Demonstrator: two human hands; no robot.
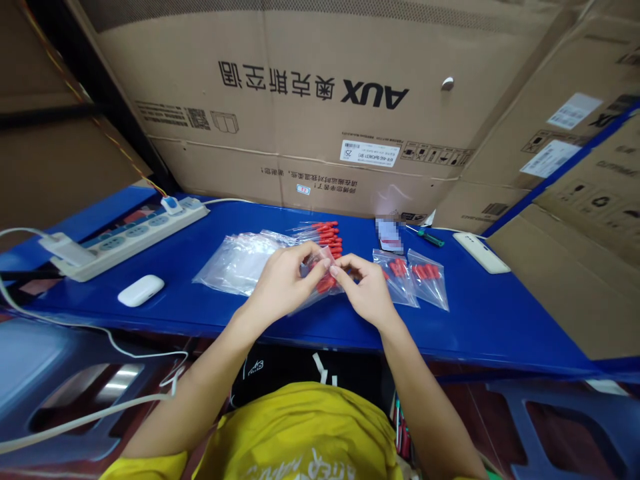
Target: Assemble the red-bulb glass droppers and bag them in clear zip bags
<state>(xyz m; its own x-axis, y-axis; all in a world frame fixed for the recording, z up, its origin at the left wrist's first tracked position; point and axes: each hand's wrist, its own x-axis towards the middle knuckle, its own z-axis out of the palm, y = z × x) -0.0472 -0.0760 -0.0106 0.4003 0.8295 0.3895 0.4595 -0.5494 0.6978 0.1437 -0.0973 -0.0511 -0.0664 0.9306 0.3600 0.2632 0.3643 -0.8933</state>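
My left hand (286, 277) and my right hand (369, 292) meet at the middle of the table. Thumbs and fingers of both pinch the top edge of a clear plastic zip bag (327, 285) with red pieces inside. Just beyond them lies a row of small red-handled pieces (327, 235) with thin pale shafts; their exact kind is unclear. Left of my left hand, a stack of clear zip bags (230, 268) is spread flat. To the right of my right hand lie two clear bags, a nearer bag (399, 270) and a farther bag (427, 273), both holding red pieces.
On the blue table (480, 320) are a power strip (135, 233) with plugs, a white earbud case (141, 291), a phone (389, 236), a green-handled screwdriver (431, 237) and a cream-coloured device (481, 253). Cardboard boxes (300, 127) wall the back and right. White cables hang at left.
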